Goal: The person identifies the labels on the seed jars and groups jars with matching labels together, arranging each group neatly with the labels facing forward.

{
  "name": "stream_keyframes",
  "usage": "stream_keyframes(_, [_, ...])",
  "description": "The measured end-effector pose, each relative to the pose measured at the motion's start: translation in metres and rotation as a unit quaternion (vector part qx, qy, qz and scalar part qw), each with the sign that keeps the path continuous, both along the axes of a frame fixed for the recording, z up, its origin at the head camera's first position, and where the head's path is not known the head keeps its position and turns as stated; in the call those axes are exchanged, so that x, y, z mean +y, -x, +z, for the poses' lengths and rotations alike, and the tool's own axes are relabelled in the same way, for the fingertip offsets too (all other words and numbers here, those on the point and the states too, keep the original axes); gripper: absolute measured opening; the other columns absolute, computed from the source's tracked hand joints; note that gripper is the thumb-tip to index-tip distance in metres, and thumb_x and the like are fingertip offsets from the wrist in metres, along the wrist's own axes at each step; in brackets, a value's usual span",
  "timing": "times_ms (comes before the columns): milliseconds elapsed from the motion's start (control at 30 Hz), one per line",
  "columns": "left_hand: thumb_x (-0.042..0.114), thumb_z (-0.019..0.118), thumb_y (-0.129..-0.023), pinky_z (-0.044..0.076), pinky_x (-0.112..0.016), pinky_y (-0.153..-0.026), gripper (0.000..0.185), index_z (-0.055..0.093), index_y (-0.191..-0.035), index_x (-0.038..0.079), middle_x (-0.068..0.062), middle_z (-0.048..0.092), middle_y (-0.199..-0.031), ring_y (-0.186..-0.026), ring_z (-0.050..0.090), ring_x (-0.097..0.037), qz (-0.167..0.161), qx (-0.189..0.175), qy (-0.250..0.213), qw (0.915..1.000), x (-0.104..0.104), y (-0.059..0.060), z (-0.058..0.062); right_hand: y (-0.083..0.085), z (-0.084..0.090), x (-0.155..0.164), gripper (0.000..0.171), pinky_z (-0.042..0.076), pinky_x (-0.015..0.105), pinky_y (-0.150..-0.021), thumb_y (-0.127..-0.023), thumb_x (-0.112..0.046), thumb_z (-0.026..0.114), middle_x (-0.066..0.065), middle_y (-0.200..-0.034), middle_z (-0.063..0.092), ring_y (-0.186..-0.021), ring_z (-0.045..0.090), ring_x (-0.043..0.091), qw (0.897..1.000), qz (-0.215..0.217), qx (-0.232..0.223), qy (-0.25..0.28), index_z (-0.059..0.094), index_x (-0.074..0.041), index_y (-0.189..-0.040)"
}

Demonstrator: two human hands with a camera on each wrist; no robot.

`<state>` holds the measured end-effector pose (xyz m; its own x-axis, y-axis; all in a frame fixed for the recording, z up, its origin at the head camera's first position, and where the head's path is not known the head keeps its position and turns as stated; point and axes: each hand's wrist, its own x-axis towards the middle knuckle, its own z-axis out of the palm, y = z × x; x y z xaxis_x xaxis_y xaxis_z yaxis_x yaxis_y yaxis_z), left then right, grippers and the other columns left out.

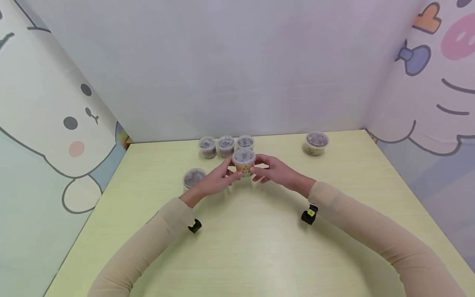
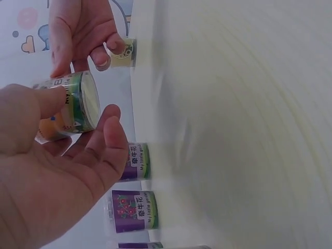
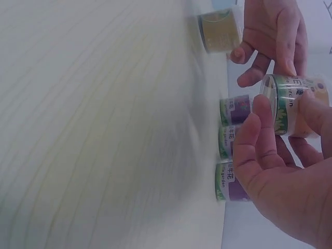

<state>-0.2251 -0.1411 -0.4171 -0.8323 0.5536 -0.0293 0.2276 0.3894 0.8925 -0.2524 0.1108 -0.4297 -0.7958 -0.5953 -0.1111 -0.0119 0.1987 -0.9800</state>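
Observation:
Both hands hold a small plastic cup (image 1: pixel 244 164) with a clear lid, an orange and green printed label and "My little garden" lettering. My left hand (image 1: pixel 218 180) grips its left side, thumb on the label (image 2: pixel 78 98) and the other fingers behind. From the opposite side my right hand (image 1: pixel 277 170) pinches it between thumb and fingers. The cup is lifted above the table, its pale base (image 2: pixel 91 99) showing in the left wrist view. Just behind it stand three purple-labelled cups, the left one (image 1: pixel 207 147), the middle one (image 1: pixel 226 147) and the right one (image 1: pixel 245 142).
Beside my left wrist another lidded cup (image 1: pixel 194 177) stands on the light wooden table (image 1: pixel 259 247), its body tan in the right wrist view. A wider lidded cup (image 1: pixel 316 143) is at the back right. A pale wall sheet (image 1: pixel 222 74) rises behind the table, with cartoon-printed sheets on both sides.

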Motion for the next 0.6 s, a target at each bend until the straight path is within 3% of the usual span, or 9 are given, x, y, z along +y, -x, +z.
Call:
stream_keyframes(267, [0.022,0.057,-0.105,0.054,-0.041,-0.084,0.057,0.030,-0.154,0.012,-0.013,0.047,-0.138,-0.111,0.060,-0.043,0.019,0.006,0.010,0.9998,-0.003,0.001,0.013,0.003,0.008,-0.006,0.053,0.055,0.050,-0.089,-0.102,-0.027,0.063,0.014,-0.138,0.054,-0.104,0.068,0.031,1.000,-0.004,0.014,0.008,0.045,-0.012,-0.150])
stream_keyframes(600, [0.015,0.066,-0.100,0.056,-0.035,-0.086,0.052,0.043,-0.146,0.004,-0.011,0.056,-0.136,-0.113,0.061,-0.028,-0.008,0.019,0.044,0.9988,-0.016,-0.004,0.014,-0.006,0.004,-0.011,0.055,0.055,0.053,-0.086,-0.098,-0.024,0.070,0.013,-0.134,0.055,-0.101,0.069,0.029,0.998,0.018,0.037,-0.043,0.048,-0.011,-0.146])
